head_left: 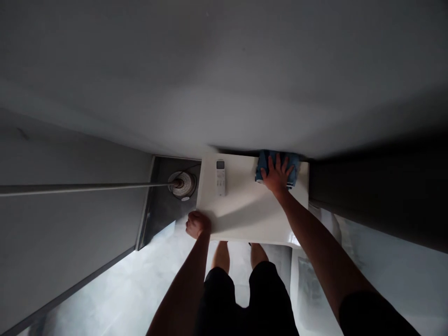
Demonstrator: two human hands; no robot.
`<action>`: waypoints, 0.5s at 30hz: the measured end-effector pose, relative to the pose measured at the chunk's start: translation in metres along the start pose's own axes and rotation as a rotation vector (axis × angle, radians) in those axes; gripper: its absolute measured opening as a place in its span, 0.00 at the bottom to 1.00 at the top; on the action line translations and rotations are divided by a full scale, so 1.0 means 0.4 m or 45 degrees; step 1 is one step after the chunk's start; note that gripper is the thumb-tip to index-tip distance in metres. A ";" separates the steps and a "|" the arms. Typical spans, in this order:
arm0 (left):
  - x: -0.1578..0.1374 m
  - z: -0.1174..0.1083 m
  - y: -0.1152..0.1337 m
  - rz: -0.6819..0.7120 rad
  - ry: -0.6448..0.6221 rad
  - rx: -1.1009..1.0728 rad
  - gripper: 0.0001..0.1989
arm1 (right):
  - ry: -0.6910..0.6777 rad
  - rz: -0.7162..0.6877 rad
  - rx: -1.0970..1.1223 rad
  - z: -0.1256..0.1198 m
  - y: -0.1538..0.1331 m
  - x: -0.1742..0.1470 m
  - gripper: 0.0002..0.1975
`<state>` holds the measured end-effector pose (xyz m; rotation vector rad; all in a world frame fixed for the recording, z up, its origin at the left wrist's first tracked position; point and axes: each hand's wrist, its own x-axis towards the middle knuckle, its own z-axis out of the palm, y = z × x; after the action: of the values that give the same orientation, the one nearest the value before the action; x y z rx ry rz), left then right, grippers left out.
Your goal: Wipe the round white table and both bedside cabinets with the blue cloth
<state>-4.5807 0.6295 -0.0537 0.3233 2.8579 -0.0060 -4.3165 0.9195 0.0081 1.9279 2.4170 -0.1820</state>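
Note:
My right hand [277, 175] lies on a folded blue cloth [262, 163] at the back right of a small white table [245, 205]. Its fingers are spread flat over the fabric, pressing it from above. At the table's left front corner, my left hand [198, 224] is closed in a fist, its wrist against the edge. No object shows in it. A white remote control [220, 178] with a small grey screen lies on the tabletop, left of the cloth.
The table stands close to a grey wall [227, 107]. On its left, a round ribbed base [182, 184] carries a long thin pole [105, 186]. A dark panel [378, 196] rises at the right. My legs [221, 256] are at the table's front, over a pale floor [129, 284].

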 end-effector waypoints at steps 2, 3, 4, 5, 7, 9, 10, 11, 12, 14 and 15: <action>-0.002 -0.004 0.001 0.002 -0.004 0.002 0.20 | 0.027 0.006 0.037 0.012 -0.027 -0.063 0.40; -0.003 -0.007 0.002 0.002 -0.009 -0.002 0.20 | 0.019 0.004 0.045 0.023 -0.039 -0.133 0.40; -0.005 -0.011 0.004 0.002 -0.016 -0.008 0.20 | -0.002 0.008 0.044 0.036 -0.049 -0.224 0.39; -0.007 -0.015 0.005 0.000 -0.023 -0.015 0.19 | -0.049 -0.007 0.043 0.052 -0.059 -0.329 0.39; -0.010 -0.023 0.009 -0.005 -0.035 -0.031 0.19 | -0.142 -0.045 0.022 0.091 -0.074 -0.553 0.38; -0.011 -0.029 0.011 -0.007 -0.043 -0.044 0.19 | -0.223 -0.087 0.016 0.127 -0.083 -0.740 0.36; -0.012 -0.032 0.012 -0.007 -0.046 -0.048 0.18 | -0.276 -0.093 0.015 0.138 -0.087 -0.800 0.35; -0.012 -0.033 0.012 -0.007 -0.049 -0.051 0.18 | -0.309 -0.096 0.013 0.144 -0.089 -0.833 0.34; -0.012 -0.034 0.012 -0.007 -0.049 -0.051 0.17 | -0.330 -0.102 0.011 0.142 -0.092 -0.834 0.34; -0.012 -0.032 0.012 -0.008 -0.043 -0.048 0.17 | -0.334 -0.132 0.006 0.120 -0.096 -0.751 0.35; -0.012 -0.031 0.012 -0.009 -0.038 -0.044 0.17 | -0.316 -0.150 0.003 0.102 -0.098 -0.674 0.36</action>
<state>-4.5784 0.6335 -0.0405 0.3032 2.8264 0.0373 -4.2956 0.6452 -0.0007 1.6512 2.3647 -0.4033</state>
